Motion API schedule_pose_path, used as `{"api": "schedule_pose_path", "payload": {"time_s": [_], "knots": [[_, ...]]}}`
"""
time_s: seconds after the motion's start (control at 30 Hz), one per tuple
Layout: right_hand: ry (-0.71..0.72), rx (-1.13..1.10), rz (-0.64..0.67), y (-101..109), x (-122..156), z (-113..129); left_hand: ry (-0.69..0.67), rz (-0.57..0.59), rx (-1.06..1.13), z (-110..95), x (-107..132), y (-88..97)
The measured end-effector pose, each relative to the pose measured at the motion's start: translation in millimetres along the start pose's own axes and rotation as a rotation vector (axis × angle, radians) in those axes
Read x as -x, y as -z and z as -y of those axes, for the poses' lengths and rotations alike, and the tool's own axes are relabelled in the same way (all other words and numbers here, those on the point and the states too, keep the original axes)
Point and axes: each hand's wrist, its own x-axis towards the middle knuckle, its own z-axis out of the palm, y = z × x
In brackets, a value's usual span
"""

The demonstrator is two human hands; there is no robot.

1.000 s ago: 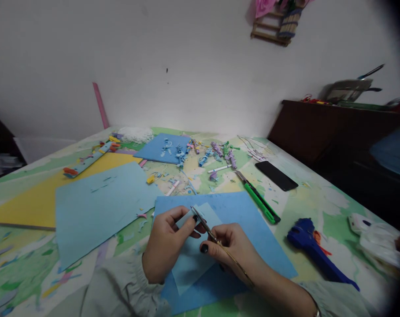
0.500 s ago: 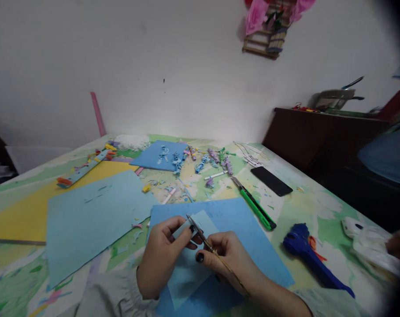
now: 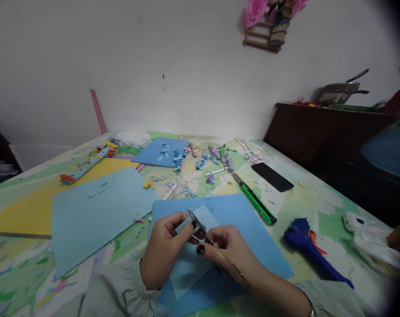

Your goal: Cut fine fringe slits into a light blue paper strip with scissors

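Note:
My left hand (image 3: 168, 246) pinches a small light-blue piece (image 3: 184, 224) of paper or thin foam between thumb and fingers. In my right hand (image 3: 231, 251) is a slim pair of scissors (image 3: 203, 231) with a gold-coloured handle. Their dark blades point up and left, right by my left fingertips and the piece; whether they are cutting it I cannot make out. Beneath both hands lies a light-blue sheet (image 3: 185, 279), partly covered by them. It rests on a larger blue foam sheet (image 3: 266, 259).
A green utility knife (image 3: 257, 204) and a black phone (image 3: 272, 177) lie right of the blue sheet, with a dark-blue glue gun (image 3: 314, 251) nearer me. At left, a pale-blue sheet (image 3: 90, 220) overlaps a yellow one (image 3: 21, 211). Small rolled paper decorations (image 3: 203, 160) are at the back.
Both hands keep nearly the same hold, with the scissors still against the left fingertips. The whole view has shifted slightly.

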Motion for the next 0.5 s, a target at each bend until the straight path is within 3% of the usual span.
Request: {"api": "schedule_pose_path", "payload": {"time_s": [0.5], "knots": [[-0.010, -0.040, -0.025, 0.3, 2.0, 2.0, 0.032, 0.016, 0.086, 2.9, 2.0, -0.6]]}}
